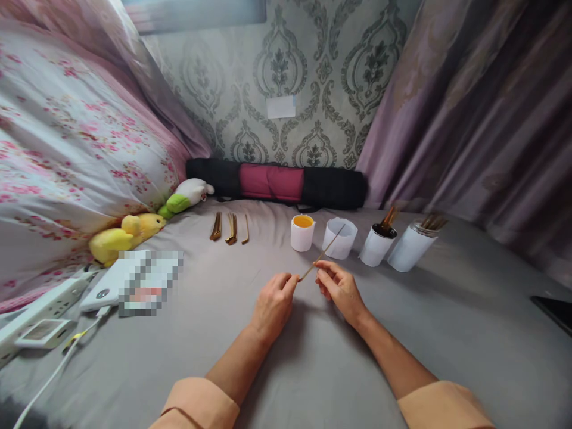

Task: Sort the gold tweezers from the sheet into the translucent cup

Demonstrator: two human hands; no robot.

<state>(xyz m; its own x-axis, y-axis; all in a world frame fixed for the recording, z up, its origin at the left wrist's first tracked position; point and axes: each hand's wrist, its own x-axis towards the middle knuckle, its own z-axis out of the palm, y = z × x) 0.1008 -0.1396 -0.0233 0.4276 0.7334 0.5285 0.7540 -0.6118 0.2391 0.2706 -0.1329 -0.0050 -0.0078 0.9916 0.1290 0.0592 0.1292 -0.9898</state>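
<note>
A thin brown stick (331, 241) slants up and to the right between my hands, above the grey sheet. My left hand (273, 304) pinches its lower end. The fingers of my right hand (342, 291) are closed on it a little farther up, and its thin tip passes in front of a white cup (330, 250). Beside that cup stands a white-wrapped cup with a yellow inside (302, 237). To the right are a white-wrapped jar with amber sticks (374, 249) and a tilted-looking jar of brown sticks (409, 253).
Small groups of bent golden-brown sticks (231, 229) lie at the left. A power bank (105, 286), a power strip (49, 316) and a white cable (58, 375) lie farther left, near plush toys (129, 235). A black and maroon roll (272, 182) lies against the wall.
</note>
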